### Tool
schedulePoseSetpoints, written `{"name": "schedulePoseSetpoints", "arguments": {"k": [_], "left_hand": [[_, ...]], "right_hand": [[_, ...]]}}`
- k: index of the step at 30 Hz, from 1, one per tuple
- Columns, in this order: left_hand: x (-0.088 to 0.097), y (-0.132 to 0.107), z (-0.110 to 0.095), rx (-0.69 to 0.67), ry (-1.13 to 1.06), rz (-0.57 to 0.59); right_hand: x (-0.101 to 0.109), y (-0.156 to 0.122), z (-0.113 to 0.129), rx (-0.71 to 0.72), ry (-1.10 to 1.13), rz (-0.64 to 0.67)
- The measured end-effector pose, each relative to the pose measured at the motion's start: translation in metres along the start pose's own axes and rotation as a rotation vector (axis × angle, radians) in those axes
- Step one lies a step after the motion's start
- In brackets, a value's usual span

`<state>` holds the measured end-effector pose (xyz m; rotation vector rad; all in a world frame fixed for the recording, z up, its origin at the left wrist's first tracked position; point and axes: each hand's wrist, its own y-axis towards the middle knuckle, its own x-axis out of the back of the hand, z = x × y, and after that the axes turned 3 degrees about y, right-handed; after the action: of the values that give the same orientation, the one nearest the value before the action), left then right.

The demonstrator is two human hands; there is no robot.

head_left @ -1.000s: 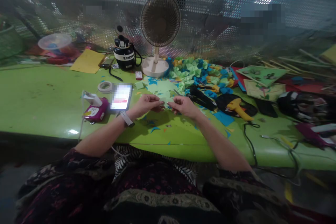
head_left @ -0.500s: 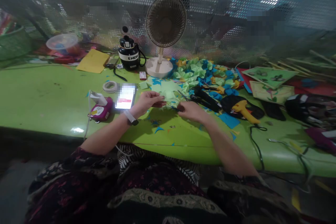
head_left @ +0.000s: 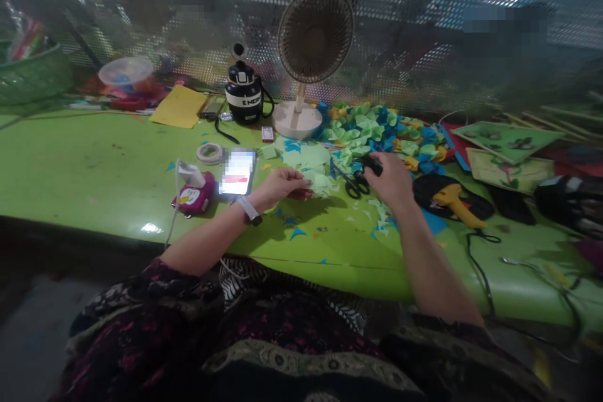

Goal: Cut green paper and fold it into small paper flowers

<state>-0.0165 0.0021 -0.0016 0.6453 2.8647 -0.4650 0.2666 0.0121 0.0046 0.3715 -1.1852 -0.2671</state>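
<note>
My left hand (head_left: 281,185) rests on the green table (head_left: 94,163), fingers pinched on a small light green paper piece (head_left: 321,183). My right hand (head_left: 391,179) has reached right, its fingers curled over the black handles of a pair of scissors (head_left: 354,184) that lies on the table with its blades pointing away. Behind both hands lies a heap of folded green, blue and yellow paper pieces (head_left: 372,129). Paper scraps (head_left: 381,213) litter the table under my right wrist.
A lit phone (head_left: 238,173), tape roll (head_left: 210,152) and pink charger block (head_left: 194,198) lie left of my hands. A desk fan (head_left: 311,50) and black flask (head_left: 245,97) stand behind. A yellow glue gun (head_left: 452,201), cables and painted kites (head_left: 509,138) are to the right.
My right hand left the paper it shared with the left and moved right onto the scissors. The left hand keeps the green paper. The camera has turned slightly left.
</note>
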Motion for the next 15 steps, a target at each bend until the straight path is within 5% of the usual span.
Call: {"name": "schedulePoseSetpoints", "arguments": {"k": [7, 11, 15], "left_hand": [[0.006, 0.003, -0.001, 0.015, 0.026, -0.044], [0.011, 0.005, -0.002, 0.003, 0.011, -0.080], [0.017, 0.007, -0.003, -0.006, 0.017, -0.103]], "right_hand": [[0.006, 0.005, -0.037, -0.162, -0.286, 0.281], [0.023, 0.004, -0.036, -0.061, -0.239, 0.328], [0.040, -0.006, -0.006, 0.176, 0.056, 0.589]]}}
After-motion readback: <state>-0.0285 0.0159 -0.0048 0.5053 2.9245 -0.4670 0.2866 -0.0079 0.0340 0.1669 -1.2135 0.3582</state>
